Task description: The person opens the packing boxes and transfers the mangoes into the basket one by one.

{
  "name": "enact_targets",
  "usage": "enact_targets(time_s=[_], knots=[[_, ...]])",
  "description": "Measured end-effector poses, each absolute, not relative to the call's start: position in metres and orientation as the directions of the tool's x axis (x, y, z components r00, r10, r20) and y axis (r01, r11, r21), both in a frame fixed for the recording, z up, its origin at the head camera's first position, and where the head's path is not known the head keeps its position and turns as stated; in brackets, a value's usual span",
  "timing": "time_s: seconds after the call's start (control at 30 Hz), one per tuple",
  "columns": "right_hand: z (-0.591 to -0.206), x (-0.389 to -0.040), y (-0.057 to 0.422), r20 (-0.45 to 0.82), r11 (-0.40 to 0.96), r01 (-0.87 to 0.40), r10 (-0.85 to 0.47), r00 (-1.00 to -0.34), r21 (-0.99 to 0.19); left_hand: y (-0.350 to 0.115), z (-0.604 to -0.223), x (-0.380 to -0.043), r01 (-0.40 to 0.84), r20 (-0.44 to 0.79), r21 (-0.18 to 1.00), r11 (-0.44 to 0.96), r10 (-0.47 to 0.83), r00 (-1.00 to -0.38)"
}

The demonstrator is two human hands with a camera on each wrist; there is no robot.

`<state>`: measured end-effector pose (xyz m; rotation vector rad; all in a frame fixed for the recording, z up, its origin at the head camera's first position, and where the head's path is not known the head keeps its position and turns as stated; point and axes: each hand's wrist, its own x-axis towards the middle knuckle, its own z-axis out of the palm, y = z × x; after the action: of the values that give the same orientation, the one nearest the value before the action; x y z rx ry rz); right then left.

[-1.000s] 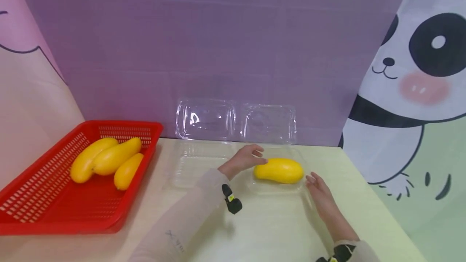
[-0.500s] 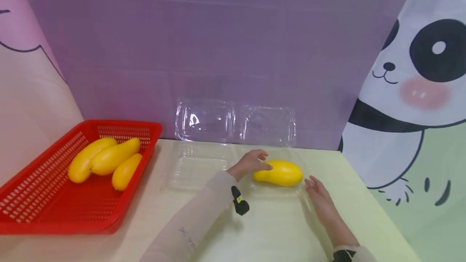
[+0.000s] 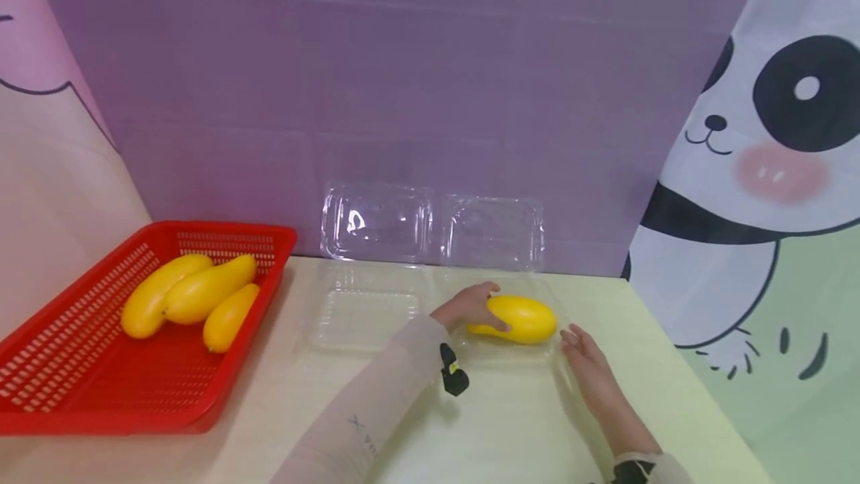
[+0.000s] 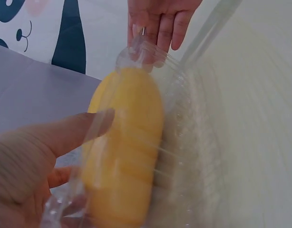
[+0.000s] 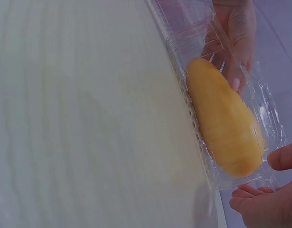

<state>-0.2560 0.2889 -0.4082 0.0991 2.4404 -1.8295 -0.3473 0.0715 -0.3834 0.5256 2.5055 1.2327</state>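
Observation:
A smooth, long yellow fruit (image 3: 527,318), narrower at its left end, lies in the base of a clear plastic clamshell container (image 5: 235,183). My left hand (image 3: 472,308) is at the narrow end, its thumb over the near side and its fingers on the far side, seen partly through plastic in the left wrist view. At the container's right edge, my right hand (image 3: 593,368) has its thumb and fingers on either side of the clear rim, as the right wrist view shows. The container's hinged lid (image 3: 493,234) stands raised against the purple backdrop.
A second clear container (image 3: 368,334) stands open to the left, its lid (image 3: 378,222) also upright. Further left is a red slotted basket (image 3: 128,387) holding 3 more yellow fruits (image 3: 210,290). Behind the pale table (image 3: 510,424) hangs a purple backdrop (image 3: 403,58).
My left hand has moved right and slightly nearer, over the fruit's narrow end. The fruit has turned and shifted a little. My right hand stays at the container's edge.

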Motion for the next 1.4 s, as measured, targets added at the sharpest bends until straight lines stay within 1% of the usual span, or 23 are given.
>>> enact_targets(time_s=[0.13,0.27,0.47,0.63,0.83,0.97,1.2,1.4], knots=[[-0.409,-0.256,0.287,-0.105,0.255,0.1,-0.006,-0.994,-0.962,0.073,-0.387,-0.348,0.233,-0.083,0.758,0.61,0.444,-0.892],[-0.41,-0.256,0.284,-0.103,0.24,0.098,-0.009,-0.995,-0.966,0.074,-0.394,-0.349,0.235,-0.078,0.738,0.632,0.425,-0.902],[-0.41,-0.256,0.279,-0.105,0.258,0.102,0.002,-0.994,-0.961,0.073,-0.401,-0.348,0.214,-0.061,0.743,0.634,0.382,-0.922],[-0.412,-0.258,0.273,-0.097,0.246,0.098,0.017,-0.995,-0.964,0.071,-0.403,-0.349,0.186,-0.05,0.744,0.642,0.331,-0.942],[-0.413,-0.256,0.274,-0.097,0.271,0.101,0.031,-0.995,-0.957,0.072,-0.402,-0.347,0.175,-0.048,0.761,0.624,0.324,-0.945],[-0.411,-0.254,0.275,-0.099,0.28,0.102,0.025,-0.995,-0.954,0.071,-0.395,-0.345,0.208,-0.014,0.757,0.619,0.334,-0.943],[-0.411,-0.256,0.279,-0.102,0.316,0.109,0.038,-0.994,-0.942,0.059,-0.376,-0.341,0.315,0.085,0.718,0.62,0.372,-0.925],[-0.409,-0.257,0.284,-0.072,0.306,0.082,0.044,-0.996,-0.948,0.041,-0.357,-0.337,0.365,0.169,0.716,0.595,0.36,-0.918]])
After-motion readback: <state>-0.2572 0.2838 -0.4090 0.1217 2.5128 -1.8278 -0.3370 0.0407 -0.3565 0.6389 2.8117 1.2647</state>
